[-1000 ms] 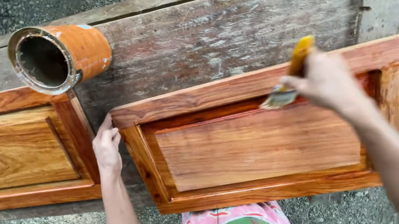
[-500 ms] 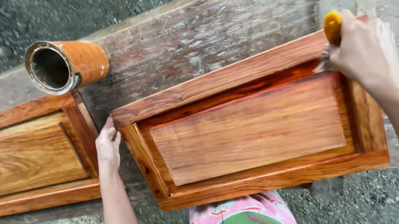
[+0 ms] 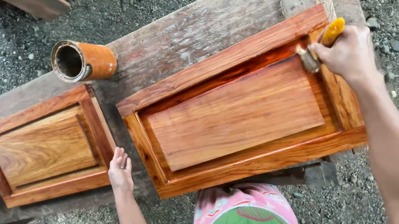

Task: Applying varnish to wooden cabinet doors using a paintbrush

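Glossy wet wood now fills the frame's middle, the left hand [image 3: 121,172] resting flat at the large panel's [image 3: 244,109] lower-left corner while the right hand [image 3: 349,53], gripping the brush [image 3: 321,43], has shifted back down onto the upper-right recess.
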